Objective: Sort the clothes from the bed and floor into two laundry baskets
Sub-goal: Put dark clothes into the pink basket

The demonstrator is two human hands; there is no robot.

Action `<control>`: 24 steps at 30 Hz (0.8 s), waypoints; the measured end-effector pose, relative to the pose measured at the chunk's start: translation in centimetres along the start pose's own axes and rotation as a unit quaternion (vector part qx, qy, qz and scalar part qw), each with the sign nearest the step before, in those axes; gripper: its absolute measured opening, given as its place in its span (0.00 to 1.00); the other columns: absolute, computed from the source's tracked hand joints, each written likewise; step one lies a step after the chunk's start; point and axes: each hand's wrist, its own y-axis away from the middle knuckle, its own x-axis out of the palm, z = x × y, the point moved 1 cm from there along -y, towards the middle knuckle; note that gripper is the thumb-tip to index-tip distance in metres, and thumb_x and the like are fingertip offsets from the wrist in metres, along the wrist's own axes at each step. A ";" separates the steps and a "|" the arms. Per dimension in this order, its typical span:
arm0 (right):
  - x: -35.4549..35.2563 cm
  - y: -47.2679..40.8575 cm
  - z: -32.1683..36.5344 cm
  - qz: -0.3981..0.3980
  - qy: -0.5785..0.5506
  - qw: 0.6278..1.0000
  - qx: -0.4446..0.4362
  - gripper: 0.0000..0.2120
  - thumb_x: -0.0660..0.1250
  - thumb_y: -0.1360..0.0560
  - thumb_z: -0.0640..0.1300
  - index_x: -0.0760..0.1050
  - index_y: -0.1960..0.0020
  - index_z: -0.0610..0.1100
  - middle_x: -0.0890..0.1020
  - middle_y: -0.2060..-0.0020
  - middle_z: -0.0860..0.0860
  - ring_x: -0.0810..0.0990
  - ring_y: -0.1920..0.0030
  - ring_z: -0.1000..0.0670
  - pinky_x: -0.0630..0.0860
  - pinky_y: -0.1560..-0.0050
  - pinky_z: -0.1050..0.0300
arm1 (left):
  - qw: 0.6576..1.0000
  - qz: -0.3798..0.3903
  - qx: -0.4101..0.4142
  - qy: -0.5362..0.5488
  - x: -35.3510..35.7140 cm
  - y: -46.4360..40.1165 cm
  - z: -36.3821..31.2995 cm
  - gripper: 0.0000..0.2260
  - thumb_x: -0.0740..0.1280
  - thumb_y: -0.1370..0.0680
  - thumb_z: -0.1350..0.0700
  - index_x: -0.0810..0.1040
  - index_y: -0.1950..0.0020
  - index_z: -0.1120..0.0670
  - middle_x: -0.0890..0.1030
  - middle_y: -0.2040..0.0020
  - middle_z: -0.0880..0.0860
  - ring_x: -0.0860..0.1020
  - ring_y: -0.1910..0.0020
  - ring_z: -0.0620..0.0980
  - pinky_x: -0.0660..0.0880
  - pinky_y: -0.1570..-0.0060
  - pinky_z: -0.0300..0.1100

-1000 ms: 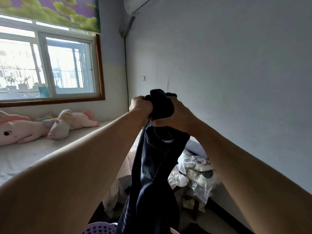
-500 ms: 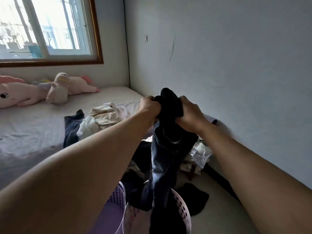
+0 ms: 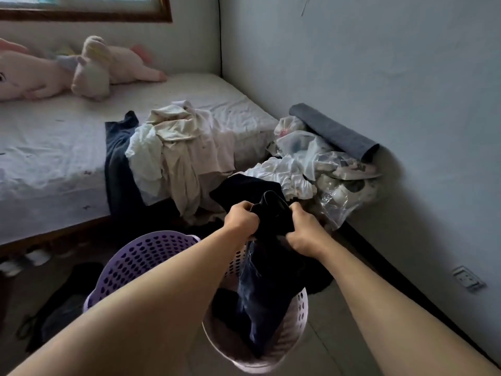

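Both forearms hide much of the purple basket (image 3: 141, 256) and the near rim of the pale basket (image 3: 299, 308); the basket floors cannot be made out. The left hand (image 3: 240, 219) and right hand (image 3: 301, 234) each clamp the bunched top of the dark jeans (image 3: 268, 289), whose legs hang below the grip into the pale basket. Half a second ago the jeans were held higher; the grip has come down. Beyond the grip, light clothes (image 3: 179, 147) spill off the bed (image 3: 54, 147); right of it lie plastic bags (image 3: 339, 180).
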 end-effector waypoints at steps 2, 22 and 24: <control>1.4 -1.0 -0.8 -0.010 0.011 1.000 0.005 0.21 0.61 0.27 0.35 0.61 0.36 0.43 0.75 0.41 0.42 0.76 0.43 0.41 0.74 0.47 0.51 | 1.000 0.024 -0.003 -0.011 0.6 -0.5 0.9 0.13 0.63 0.25 0.63 0.75 0.43 0.51 0.80 0.44 0.60 0.81 0.48 0.59 0.81 0.52 0.55; 16.4 0.6 -0.3 0.188 0.061 0.980 0.032 0.30 0.65 0.24 0.46 0.57 0.27 0.42 0.63 0.29 0.42 0.65 0.30 0.42 0.66 0.31 0.47 | 0.970 0.070 -0.112 -0.202 -5.6 2.4 14.4 0.12 0.65 0.25 0.62 0.79 0.41 0.57 0.79 0.51 0.56 0.78 0.58 0.51 0.69 0.72 0.35; 17.2 0.7 1.0 0.190 0.063 0.979 0.023 0.30 0.65 0.24 0.46 0.58 0.27 0.42 0.64 0.29 0.42 0.65 0.30 0.41 0.66 0.31 0.47 | 0.974 0.065 -0.115 -0.186 -6.9 2.8 15.3 0.13 0.65 0.25 0.62 0.78 0.40 0.57 0.80 0.49 0.56 0.78 0.57 0.51 0.70 0.70 0.34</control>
